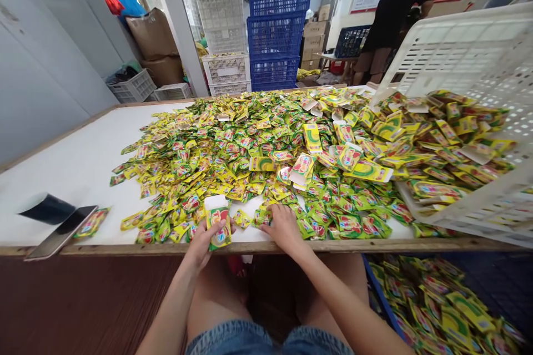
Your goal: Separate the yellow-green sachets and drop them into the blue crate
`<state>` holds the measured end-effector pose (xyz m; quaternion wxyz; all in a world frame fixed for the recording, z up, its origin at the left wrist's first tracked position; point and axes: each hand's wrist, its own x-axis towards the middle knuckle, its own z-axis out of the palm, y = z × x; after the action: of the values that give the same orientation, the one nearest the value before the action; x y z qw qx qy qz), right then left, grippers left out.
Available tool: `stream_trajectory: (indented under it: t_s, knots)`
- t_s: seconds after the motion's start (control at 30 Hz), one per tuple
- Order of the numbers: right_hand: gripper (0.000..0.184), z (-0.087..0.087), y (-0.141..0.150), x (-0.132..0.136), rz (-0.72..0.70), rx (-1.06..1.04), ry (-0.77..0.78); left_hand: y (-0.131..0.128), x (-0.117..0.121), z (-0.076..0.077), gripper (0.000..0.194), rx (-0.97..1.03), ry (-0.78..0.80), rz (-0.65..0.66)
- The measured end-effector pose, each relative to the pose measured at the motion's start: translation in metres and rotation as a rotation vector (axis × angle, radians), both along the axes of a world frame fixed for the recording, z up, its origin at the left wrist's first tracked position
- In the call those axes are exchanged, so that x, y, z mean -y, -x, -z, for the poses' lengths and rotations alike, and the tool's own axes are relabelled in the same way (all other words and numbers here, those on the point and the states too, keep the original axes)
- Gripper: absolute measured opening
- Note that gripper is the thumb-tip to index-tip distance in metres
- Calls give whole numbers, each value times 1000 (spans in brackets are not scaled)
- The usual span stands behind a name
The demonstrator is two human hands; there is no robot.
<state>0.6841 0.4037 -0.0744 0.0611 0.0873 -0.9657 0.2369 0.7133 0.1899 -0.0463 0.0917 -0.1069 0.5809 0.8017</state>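
Near the table's front edge, my left hand (202,242) is closed around a small yellow and green box (219,227) with its white top flap open. My right hand (285,226) rests to the right of it, fingers bent down over a green and yellow sachet (262,216) on the table. Between the two hands lies another small sachet (242,219). A wide heap of sachets (233,144) spreads behind both hands. Several flat yellow boxes (303,169) lie on top of the heap, some with open flaps.
A tilted white crate (466,222) holding yellow boxes stands on the right. A phone (66,230) and a dark cylinder (46,208) lie at left. Below right, a blue crate (387,299) contains boxes. Stacked blue crates (275,39) and a person (395,11) are beyond the table.
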Motion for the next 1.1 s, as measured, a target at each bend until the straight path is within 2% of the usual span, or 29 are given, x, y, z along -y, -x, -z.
stream_trajectory:
  t_s: [0.07,0.13,0.2,0.3,0.4,0.47,0.53,0.63,0.83,0.93,1.1]
  knots:
    - [33,-1,1,1,40,-13,-32,5,4,5,41,40,64,-27]
    - [26,0,2,2,65,10,2,10,7,7,46,66,149,-21]
    - [20,2,3,3,46,81,148,13,7,3,47,58,236,12]
    - [20,6,4,3,-4,201,357,19,1,-7,40,38,352,140]
    - [22,10,5,0,-5,260,451,28,-6,-12,30,12,452,261]
    - [17,12,6,-2,3,296,526,35,-10,-10,26,-2,481,318]
    - [13,13,6,-4,7,335,605,41,-11,-6,28,19,449,363]
    - [16,12,6,-7,34,373,700,42,-6,-2,36,67,375,368]
    - [19,14,4,-4,54,405,868,21,4,-13,48,23,275,220]
    - [30,10,2,4,-17,444,986,11,-7,-16,49,-5,211,208]
    - [44,-1,-3,11,-67,432,1136,4,-36,-6,48,-95,190,179]
